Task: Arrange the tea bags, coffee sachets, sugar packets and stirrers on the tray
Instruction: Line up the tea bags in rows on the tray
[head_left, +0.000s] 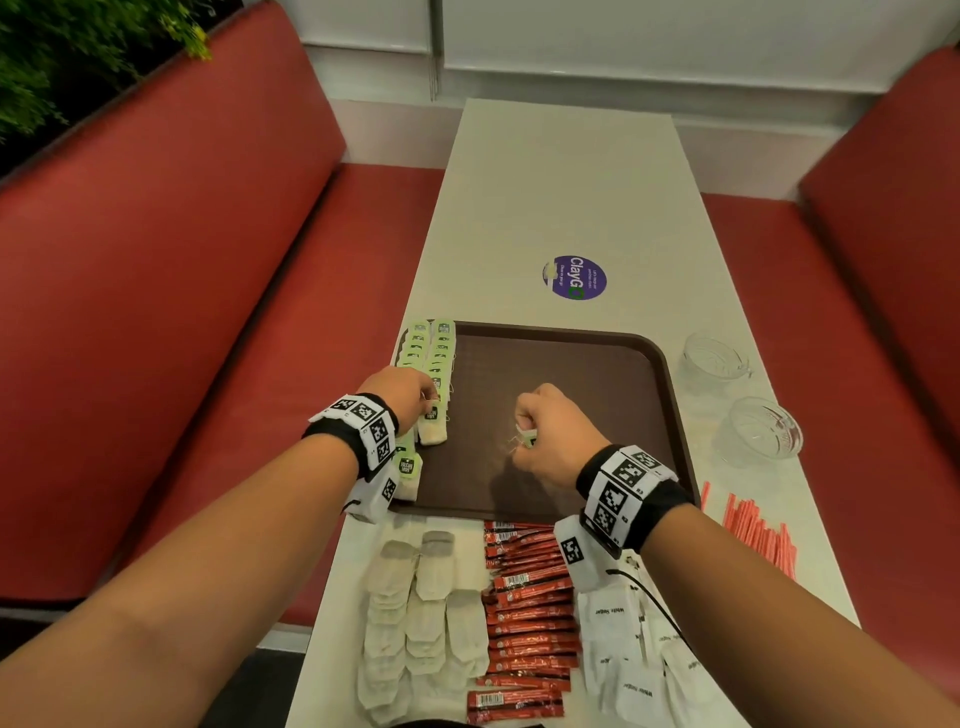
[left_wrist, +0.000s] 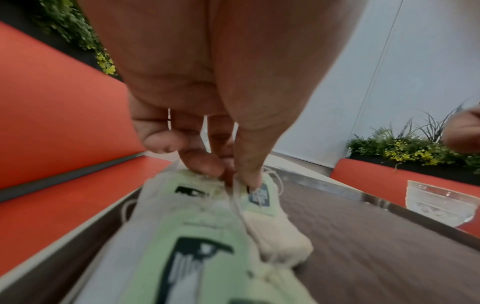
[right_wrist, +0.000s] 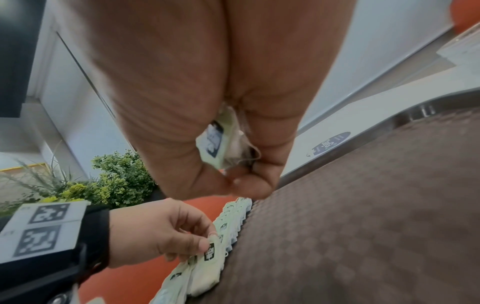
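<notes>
Nearest you, off the tray (head_left: 670, 395), wait loose tea bags (head_left: 415, 618), coffee sachets (head_left: 530, 613), sugar packets (head_left: 623, 654) and, to the right, stirrers (head_left: 763, 535). On the tray, your right hand (head_left: 545, 436) is fisted around one tea bag (right_wrist: 217, 142), while your left hand (head_left: 402, 395) pinches the tag of the bag (left_wrist: 270, 224) ending the second row (head_left: 441, 364) along the left edge. You're mid tea-bag step, I judge: next, set the right-hand bag overlapping that row's near end, tag up.
</notes>
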